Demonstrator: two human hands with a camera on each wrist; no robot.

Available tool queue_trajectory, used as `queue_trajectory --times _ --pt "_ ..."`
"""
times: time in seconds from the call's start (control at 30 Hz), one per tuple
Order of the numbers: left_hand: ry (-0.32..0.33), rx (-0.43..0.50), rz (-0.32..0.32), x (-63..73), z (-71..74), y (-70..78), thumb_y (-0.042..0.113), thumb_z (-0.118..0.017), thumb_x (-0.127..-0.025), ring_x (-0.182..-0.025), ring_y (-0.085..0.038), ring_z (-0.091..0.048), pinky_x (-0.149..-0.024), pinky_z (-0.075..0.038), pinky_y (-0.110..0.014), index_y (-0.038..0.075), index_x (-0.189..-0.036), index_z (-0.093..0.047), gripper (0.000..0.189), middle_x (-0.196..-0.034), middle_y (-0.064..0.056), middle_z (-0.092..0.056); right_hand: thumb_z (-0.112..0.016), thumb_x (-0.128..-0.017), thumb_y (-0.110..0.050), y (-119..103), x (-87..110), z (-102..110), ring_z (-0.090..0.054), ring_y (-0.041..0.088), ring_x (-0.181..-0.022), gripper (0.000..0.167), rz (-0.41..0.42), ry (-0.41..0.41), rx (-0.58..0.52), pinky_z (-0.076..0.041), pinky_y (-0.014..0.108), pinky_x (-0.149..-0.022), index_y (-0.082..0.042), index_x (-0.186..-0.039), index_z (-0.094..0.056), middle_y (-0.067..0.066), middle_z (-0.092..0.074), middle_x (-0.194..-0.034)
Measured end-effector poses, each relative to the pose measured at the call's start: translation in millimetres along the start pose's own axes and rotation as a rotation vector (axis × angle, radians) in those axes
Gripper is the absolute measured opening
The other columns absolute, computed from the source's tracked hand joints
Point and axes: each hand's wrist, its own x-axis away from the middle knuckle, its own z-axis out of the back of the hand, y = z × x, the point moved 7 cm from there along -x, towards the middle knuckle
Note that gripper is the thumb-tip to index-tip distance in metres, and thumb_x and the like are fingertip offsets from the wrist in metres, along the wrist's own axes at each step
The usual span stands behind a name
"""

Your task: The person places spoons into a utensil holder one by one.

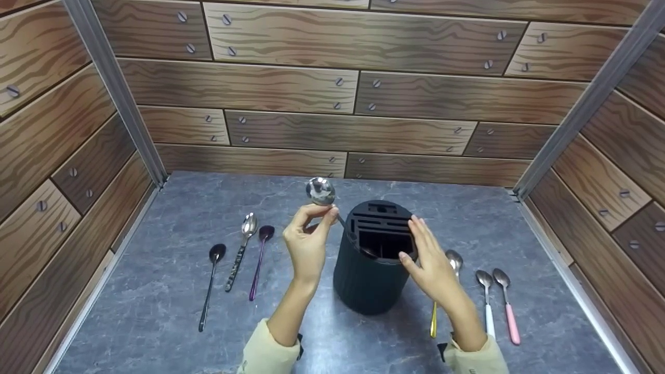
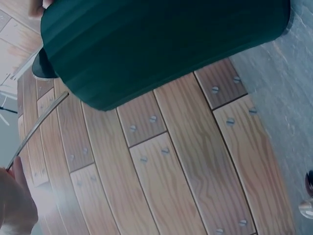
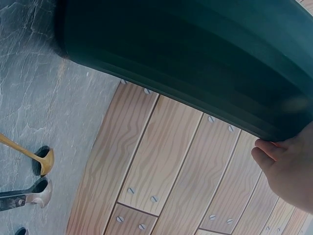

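Note:
In the head view, my left hand [image 1: 307, 234] pinches a silver spoon [image 1: 320, 190] close to its round bowl, which points up and away. Its thin handle slants down toward the side of a dark green utensil holder [image 1: 371, 285]; in the left wrist view the handle [image 2: 39, 122] ends just short of the holder's rim, apart from it. The holder stands upright, its black top divided into slots and a larger opening. My right hand [image 1: 431, 265] rests on the holder's right rim, fingers extended. The right wrist view shows that hand [image 3: 288, 169] touching the holder's wall.
Left of the holder lie a black spoon [image 1: 217, 253], a spoon with a patterned handle [image 1: 237, 265] and a purple spoon [image 1: 257, 270]. On the right are spoons with yellow [image 1: 434, 319], white [image 1: 489, 319] and pink [image 1: 511, 322] handles. Wood-patterned walls [image 1: 291, 88] enclose the grey tabletop [image 1: 171, 218].

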Motion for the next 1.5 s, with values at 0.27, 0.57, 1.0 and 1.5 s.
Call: queue_trajectory --times 0.27,0.57,1.0,1.5 --pt "-0.057 0.009 0.044 6.9 -10.1 0.8 -0.015 -0.067 -0.074 -0.070 -0.015 -0.064 -0.061 -0.054 -0.034 -0.013 -0.079 -0.062 0.008 -0.079 -0.021 -0.065 -0.057 -0.089 -0.021 1 0.6 0 -0.015 0.029 -0.135 0.064 0.007 0.012 0.001 -0.020 0.055 -0.102 0.004 -0.141 -0.028 0.016 -0.024 -0.147" --pt "-0.129 -0.035 0.159 19.7 -9.1 -39.8 -0.008 -0.070 -0.075 -0.068 -0.020 -0.065 -0.062 -0.054 -0.035 -0.010 -0.079 -0.066 0.006 -0.080 -0.017 -0.067 -0.057 -0.089 -0.023 1 0.5 0 -0.016 0.030 -0.135 0.065 0.008 0.015 0.001 -0.019 0.053 -0.103 0.004 -0.140 -0.028 0.015 -0.024 -0.147" --pt "-0.315 -0.449 0.055 33.8 -6.3 -59.3 0.016 -0.079 -0.069 -0.092 -0.016 -0.053 -0.082 -0.041 -0.032 0.010 -0.072 -0.074 0.008 -0.086 0.006 -0.066 -0.056 -0.090 -0.025 0 0.4 1 -0.014 0.026 -0.136 0.064 0.006 0.007 -0.003 -0.020 0.052 -0.103 0.003 -0.141 -0.028 0.013 -0.022 -0.148" --pt "-0.246 -0.544 0.200 34.4 35.0 -85.4 0.010 -0.076 -0.073 -0.085 -0.019 -0.060 -0.084 -0.044 -0.038 0.007 -0.078 -0.073 0.007 -0.084 0.000 -0.067 -0.055 -0.090 -0.026 0 0.7 1 -0.015 0.027 -0.135 0.065 0.017 0.014 -0.004 -0.020 0.053 -0.102 0.003 -0.141 -0.028 0.016 -0.024 -0.147"
